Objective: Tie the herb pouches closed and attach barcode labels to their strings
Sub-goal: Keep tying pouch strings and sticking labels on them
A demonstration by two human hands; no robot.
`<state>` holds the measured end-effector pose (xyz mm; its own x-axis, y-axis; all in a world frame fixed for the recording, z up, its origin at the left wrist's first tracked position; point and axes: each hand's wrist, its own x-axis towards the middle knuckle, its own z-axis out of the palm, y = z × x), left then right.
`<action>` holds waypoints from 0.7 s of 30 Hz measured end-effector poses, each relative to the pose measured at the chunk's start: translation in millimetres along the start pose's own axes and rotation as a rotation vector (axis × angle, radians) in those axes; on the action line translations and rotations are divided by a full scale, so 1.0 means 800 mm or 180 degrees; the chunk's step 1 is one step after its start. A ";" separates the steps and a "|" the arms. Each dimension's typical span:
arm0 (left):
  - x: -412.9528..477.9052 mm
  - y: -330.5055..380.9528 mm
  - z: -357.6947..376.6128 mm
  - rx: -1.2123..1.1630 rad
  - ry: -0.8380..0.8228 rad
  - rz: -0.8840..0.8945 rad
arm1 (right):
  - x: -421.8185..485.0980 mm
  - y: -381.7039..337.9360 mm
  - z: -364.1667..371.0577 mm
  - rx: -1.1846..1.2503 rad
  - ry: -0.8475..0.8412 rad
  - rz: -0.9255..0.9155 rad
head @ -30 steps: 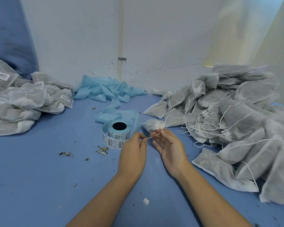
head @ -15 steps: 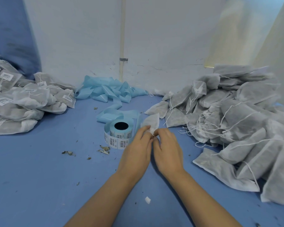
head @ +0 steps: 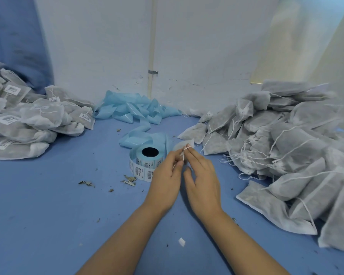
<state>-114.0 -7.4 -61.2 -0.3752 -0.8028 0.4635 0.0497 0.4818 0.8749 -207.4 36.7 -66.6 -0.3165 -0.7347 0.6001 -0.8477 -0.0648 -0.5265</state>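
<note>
Both hands meet just right of the label roll: left hand pinches the pouch string, right hand has it looped over a fingertip, small pouch just beyond the fingers, above the blue table.

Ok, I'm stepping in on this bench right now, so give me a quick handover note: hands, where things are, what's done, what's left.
Left hand: pinches the thin white drawstring of a small grey non-woven herb pouch.
Right hand: string looped over its fingertip, mid-tie.
The pouch in hand sits just right of the white barcode label roll on the blue table.
Done: labelled grey pouches piled at left.
Left: finish this knot, stick a label on its string, then work through the unlabelled pile at right.
Spent pale blue backing tape lies behind the roll.
</note>
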 end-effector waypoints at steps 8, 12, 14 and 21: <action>0.003 -0.009 0.001 0.0077 -0.0441 -0.0462 | 0.004 0.009 -0.002 0.1106 0.0551 0.0567; 0.004 -0.009 -0.001 -0.0184 -0.0410 -0.0673 | 0.005 0.013 -0.003 0.1161 0.0584 0.0713; 0.005 -0.009 -0.001 -0.0209 -0.0335 -0.0688 | 0.006 0.014 -0.004 0.1443 0.0599 0.0905; 0.007 -0.014 -0.001 -0.0182 0.0058 -0.0485 | 0.011 0.013 -0.005 0.1898 0.0407 0.1190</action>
<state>-115.9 -17.1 -68.2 -0.3655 -0.8716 0.3268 0.0463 0.3337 0.9416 -221.0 32.1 -64.3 -0.6187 -0.6974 0.3617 -0.3072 -0.2090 -0.9284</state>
